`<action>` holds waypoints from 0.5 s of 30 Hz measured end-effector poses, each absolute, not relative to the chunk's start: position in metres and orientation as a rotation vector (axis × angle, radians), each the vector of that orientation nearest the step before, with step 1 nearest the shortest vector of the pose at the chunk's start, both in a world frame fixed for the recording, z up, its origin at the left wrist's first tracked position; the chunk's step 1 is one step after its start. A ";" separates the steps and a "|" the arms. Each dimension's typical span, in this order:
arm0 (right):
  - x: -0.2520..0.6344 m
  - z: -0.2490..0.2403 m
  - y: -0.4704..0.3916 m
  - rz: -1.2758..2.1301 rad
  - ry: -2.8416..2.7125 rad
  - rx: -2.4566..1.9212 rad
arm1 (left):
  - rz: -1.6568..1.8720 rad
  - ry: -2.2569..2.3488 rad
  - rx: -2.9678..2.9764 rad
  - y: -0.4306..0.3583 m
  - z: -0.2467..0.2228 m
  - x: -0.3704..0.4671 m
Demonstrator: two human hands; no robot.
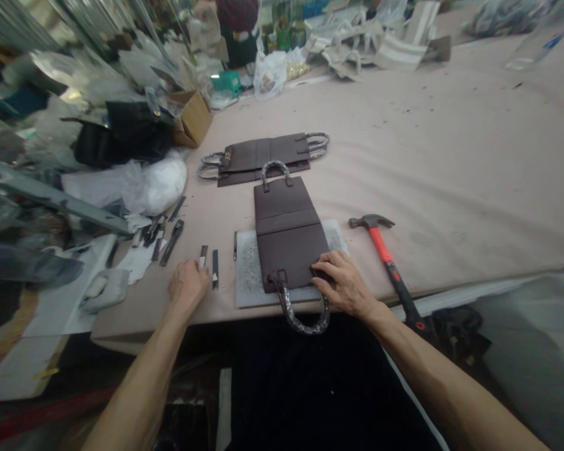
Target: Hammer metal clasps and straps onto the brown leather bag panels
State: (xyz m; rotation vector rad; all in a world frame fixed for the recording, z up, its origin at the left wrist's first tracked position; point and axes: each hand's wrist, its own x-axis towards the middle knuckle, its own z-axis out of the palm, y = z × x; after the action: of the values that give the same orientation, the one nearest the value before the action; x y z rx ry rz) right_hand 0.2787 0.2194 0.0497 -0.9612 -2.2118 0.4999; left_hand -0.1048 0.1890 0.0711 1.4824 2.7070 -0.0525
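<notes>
A dark brown leather bag panel (291, 250) lies lengthwise before me, with a plastic-wrapped handle at each end. Its near part rests on a grey speckled slab (249, 275). My right hand (345, 283) is closed on the panel's right edge, by the base of the near handle (305, 327). My left hand (188, 285) rests on the table with fingers curled together. At its fingertips is a short flat metal tool (203, 255); whether the fingers grip it I cannot tell. A dark flat strip tool (215, 269) lies just right of that hand.
A claw hammer (380, 244) with a red and black handle lies to the right. More brown bag panels (263, 156) lie beyond. Several hand tools (172, 243), a black bag (122, 134), a cardboard box (192, 119) and plastic bags crowd the left. Pale pieces (380, 44) are piled at the back.
</notes>
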 end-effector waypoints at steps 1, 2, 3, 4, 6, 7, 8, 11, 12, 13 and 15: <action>0.279 0.050 0.220 0.508 -2.211 -0.944 | -0.021 2.714 1.535 0.188 0.073 -0.100; 0.280 0.050 0.220 0.516 -2.209 -0.930 | -0.003 2.701 1.586 0.188 0.075 -0.094; 0.280 0.050 0.220 0.524 -2.209 -0.922 | -0.006 2.669 1.614 0.188 0.076 -0.088; 0.281 0.049 0.221 0.528 -2.210 -0.922 | -0.029 2.626 1.607 0.189 0.077 -0.082; 0.281 0.049 0.221 0.533 -2.210 -0.938 | -0.100 2.561 1.517 0.195 0.078 -0.076; 0.281 0.048 0.222 0.532 -2.206 -0.944 | -0.128 2.556 1.455 0.200 0.078 -0.075; 0.281 0.047 0.222 0.531 -2.203 -0.944 | -0.146 2.564 1.400 0.205 0.077 -0.076; 0.281 0.045 0.222 0.517 -2.196 -0.927 | -0.149 2.569 1.275 0.221 0.074 -0.086; 0.281 0.045 0.223 0.514 -2.196 -0.923 | -0.116 2.562 1.230 0.226 0.072 -0.090; 0.281 0.045 0.222 0.514 -2.196 -0.922 | -0.070 2.554 1.189 0.231 0.071 -0.093; 0.281 0.045 0.222 0.516 -2.191 -0.925 | 0.052 2.534 1.139 0.236 0.070 -0.098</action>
State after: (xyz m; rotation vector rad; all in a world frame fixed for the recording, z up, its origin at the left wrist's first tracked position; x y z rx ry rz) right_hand 0.2806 0.2223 0.0451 -0.9245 -2.1910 0.5159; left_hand -0.0981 0.2365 0.0696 1.1392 2.5339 0.0517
